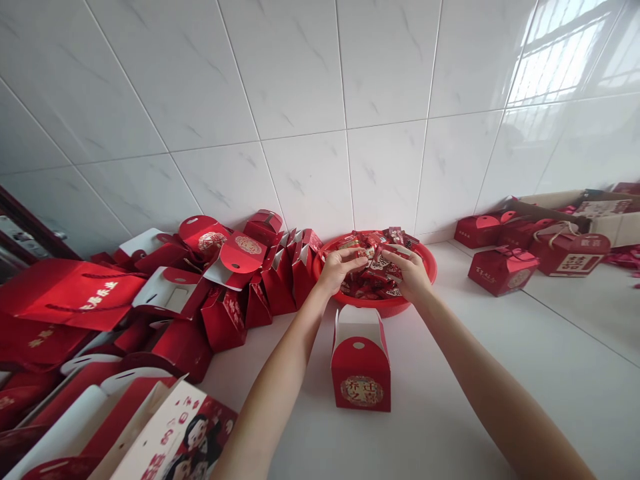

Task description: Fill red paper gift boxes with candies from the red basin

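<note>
Both of my hands reach over a round red basin (430,265) heaped with wrapped red candies (373,283). My left hand (341,267) is at the basin's left side, its fingers curled together on a small wrapped candy. On the right, my right hand (407,268) has its fingers bent in among the wrappers, with a red candy at its fingertips. Directly in front of the basin stands an upright red gift box (361,373) with its top open and a white interior; neither hand touches it.
Many red gift boxes (183,347) and a red bag (75,293) crowd the left side. Closed red boxes (503,270) stand at the right, near a cardboard carton (620,229). A tiled wall (300,73) rises behind the basin.
</note>
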The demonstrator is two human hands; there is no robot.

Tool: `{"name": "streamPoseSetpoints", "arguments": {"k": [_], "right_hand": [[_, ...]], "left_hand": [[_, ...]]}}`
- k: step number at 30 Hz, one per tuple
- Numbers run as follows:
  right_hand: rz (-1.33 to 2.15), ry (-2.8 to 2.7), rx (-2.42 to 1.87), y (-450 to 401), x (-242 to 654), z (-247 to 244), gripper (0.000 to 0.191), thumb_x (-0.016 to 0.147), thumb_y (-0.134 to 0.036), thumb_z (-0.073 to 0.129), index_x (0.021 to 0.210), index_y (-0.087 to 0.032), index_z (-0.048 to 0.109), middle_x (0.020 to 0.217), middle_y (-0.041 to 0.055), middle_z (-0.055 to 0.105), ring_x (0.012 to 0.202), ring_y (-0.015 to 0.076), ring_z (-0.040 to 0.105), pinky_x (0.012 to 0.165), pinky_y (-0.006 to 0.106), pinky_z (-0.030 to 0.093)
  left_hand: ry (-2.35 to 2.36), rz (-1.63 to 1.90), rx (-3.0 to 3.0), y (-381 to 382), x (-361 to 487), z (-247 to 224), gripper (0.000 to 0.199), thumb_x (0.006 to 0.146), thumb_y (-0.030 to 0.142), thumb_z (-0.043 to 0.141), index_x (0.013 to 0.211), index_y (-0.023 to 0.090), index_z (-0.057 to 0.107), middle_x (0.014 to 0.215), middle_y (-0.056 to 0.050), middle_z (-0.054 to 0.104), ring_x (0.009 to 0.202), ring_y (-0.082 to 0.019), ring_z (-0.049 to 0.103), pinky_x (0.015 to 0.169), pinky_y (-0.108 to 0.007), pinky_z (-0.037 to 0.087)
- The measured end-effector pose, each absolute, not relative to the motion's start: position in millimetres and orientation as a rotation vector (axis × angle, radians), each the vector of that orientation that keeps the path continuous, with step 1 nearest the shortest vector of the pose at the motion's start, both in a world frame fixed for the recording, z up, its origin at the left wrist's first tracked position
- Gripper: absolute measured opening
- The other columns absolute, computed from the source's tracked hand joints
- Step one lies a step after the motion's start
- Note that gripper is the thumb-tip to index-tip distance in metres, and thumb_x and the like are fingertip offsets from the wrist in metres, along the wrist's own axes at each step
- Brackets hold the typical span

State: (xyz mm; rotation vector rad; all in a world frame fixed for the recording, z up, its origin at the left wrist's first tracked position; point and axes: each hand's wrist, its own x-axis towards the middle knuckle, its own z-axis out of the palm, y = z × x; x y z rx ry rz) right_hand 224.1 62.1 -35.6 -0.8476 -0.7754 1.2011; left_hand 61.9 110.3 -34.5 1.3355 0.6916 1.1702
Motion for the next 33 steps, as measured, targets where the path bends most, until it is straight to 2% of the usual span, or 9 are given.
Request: {"name": "streamPoseSetpoints", "arguments": {"k": [6, 15, 18, 21, 25, 27, 30, 33], "right_hand": [[1.243, -0.81, -0.816, 62.0, 224.1, -35.8, 0.034, 0.057, -0.036, 0.088, 0.084, -0.023, 0.074, 0.081, 0.0005, 0.075, 0.078, 0.0206, 0.071, 0.065, 0.029, 0.056], [1.213, -0.805, -0.864, 56.0, 221.0, -30.5, 0.037, 0.051, -0.033, 0.089, 0.083, -0.022, 0.074, 0.074, -0.0001, 0.074, 0.072, 0.0193, 0.07, 0.063, 0.029, 0.057], [1.167, -0.701, -0.867, 58.3, 222.4, -31.6, 0.037, 0.05, -0.03, 0.088, 0.082, -0.022, 0.073, 0.071, -0.0007, 0.073, 0.07, 0.019, 0.068, 0.061, 0.03, 0.056], [1.113, -0.607, -0.855, 62.0, 224.0, -33.5, 0.035, 0.05, -0.027, 0.086, 0.082, -0.023, 0.072, 0.072, -0.0013, 0.072, 0.07, 0.0195, 0.068, 0.058, 0.03, 0.054], [1.083, -0.54, -0.822, 65.5, 224.8, -35.3, 0.033, 0.05, -0.024, 0.084, 0.08, -0.023, 0.071, 0.069, -0.0014, 0.072, 0.066, 0.019, 0.067, 0.054, 0.028, 0.052], [1.085, -0.517, -0.818, 65.7, 224.8, -35.2, 0.034, 0.049, -0.024, 0.084, 0.08, -0.023, 0.071, 0.068, -0.0014, 0.072, 0.063, 0.0179, 0.066, 0.052, 0.027, 0.051], [1.094, -0.506, -0.824, 64.9, 224.6, -34.5, 0.035, 0.048, -0.024, 0.084, 0.08, -0.022, 0.071, 0.067, -0.0023, 0.071, 0.062, 0.0175, 0.066, 0.051, 0.026, 0.05], [1.088, -0.508, -0.815, 64.7, 224.3, -34.5, 0.035, 0.047, -0.023, 0.084, 0.08, -0.021, 0.072, 0.066, -0.002, 0.072, 0.062, 0.0175, 0.066, 0.051, 0.026, 0.051]], "left_hand": [[0.695, 1.25, 1.407, 109.8, 60.9, -36.8, 0.037, 0.056, 0.035, 0.089, 0.086, 0.016, 0.078, 0.085, -0.005, 0.077, 0.08, -0.02, 0.07, 0.083, -0.036, 0.055], [0.728, 1.212, 1.406, 112.6, 60.3, -36.8, 0.042, 0.056, 0.031, 0.087, 0.094, 0.017, 0.075, 0.082, -0.001, 0.073, 0.081, -0.019, 0.069, 0.086, -0.037, 0.055], [0.844, 1.147, 1.489, 114.5, 60.7, -36.2, 0.028, 0.071, 0.033, 0.073, 0.094, 0.018, 0.075, 0.085, -0.004, 0.075, 0.081, -0.02, 0.071, 0.085, -0.037, 0.055], [1.147, 0.997, 1.741, 117.7, 62.1, -39.1, 0.022, 0.079, 0.023, 0.054, 0.079, 0.018, 0.075, 0.08, -0.006, 0.075, 0.077, -0.02, 0.07, 0.077, -0.033, 0.055], [1.316, 0.695, 1.972, 122.2, 66.6, -44.7, 0.02, 0.063, 0.006, 0.058, 0.049, 0.018, 0.065, 0.053, -0.003, 0.064, 0.062, -0.019, 0.064, 0.067, -0.03, 0.05], [1.357, 0.537, 2.082, 123.9, 69.9, -45.1, 0.023, 0.055, 0.0, 0.058, 0.042, 0.019, 0.057, 0.045, -0.001, 0.056, 0.059, -0.019, 0.06, 0.065, -0.029, 0.047], [1.389, 0.386, 2.216, 125.2, 75.0, -42.5, 0.024, 0.053, -0.004, 0.057, 0.045, 0.018, 0.054, 0.051, -0.001, 0.058, 0.066, -0.019, 0.06, 0.068, -0.029, 0.045], [1.409, 0.286, 2.311, 125.9, 78.6, -39.5, 0.022, 0.056, -0.001, 0.059, 0.048, 0.018, 0.054, 0.055, -0.002, 0.059, 0.067, -0.019, 0.06, 0.066, -0.028, 0.043]]}}
